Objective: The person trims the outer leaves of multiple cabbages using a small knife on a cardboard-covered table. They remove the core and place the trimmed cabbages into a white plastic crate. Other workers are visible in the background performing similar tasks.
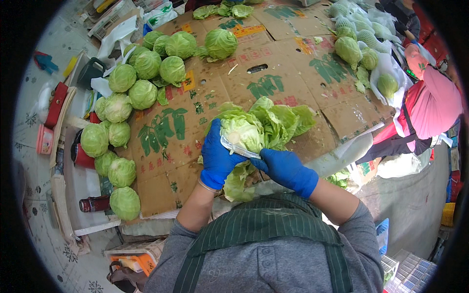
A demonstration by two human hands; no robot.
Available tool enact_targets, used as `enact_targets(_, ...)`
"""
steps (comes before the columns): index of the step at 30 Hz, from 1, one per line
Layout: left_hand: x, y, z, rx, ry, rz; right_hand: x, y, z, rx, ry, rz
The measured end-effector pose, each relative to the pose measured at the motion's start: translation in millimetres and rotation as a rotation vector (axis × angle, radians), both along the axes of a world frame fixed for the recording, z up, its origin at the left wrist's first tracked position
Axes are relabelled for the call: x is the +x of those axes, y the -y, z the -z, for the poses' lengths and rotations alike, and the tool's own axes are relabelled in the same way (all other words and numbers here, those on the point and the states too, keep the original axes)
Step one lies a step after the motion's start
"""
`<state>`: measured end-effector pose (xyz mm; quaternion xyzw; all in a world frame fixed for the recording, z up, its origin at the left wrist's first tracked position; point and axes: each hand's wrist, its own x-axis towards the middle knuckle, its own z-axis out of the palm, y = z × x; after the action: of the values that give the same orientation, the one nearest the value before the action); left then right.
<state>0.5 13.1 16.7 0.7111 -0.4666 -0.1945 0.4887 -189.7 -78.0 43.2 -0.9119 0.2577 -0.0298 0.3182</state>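
My left hand (219,159), in a blue glove, grips a pale green cabbage (240,132) from its left and lower side. The cabbage's cut stem end faces me. My right hand (287,170), gloved the same way, is closed around the handle of a knife (240,149); the fingers hide most of that handle. Its blade lies against the near side of the cabbage, close to the stem and my left fingers. Loose outer cabbage leaves (284,122) spread out just to the right. Another leaf (238,186) hangs at the table's near edge, below my hands.
Printed cardboard (234,84) covers the table. Several whole cabbages (119,108) line its left side, beside a white tray (82,216) and a dark jug (91,73). Cabbages in foam netting (361,29) lie at the far right. A person in pink (436,99) is at the right edge.
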Motion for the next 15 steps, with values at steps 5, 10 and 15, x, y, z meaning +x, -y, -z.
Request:
enact_targets(5, -2, 2, 0, -0.054, -0.013, -0.031, 5, 15, -4, -0.107, -0.034, -0.061)
enact_targets(10, -2, 4, 0, 0.058, 0.03, -0.033, 4, 23, 3, -0.151, -0.013, 0.004)
enact_targets(15, -9, -9, 0, 0.032, 0.266, -0.145, -16, 59, -2, -0.1, -0.101, 0.346)
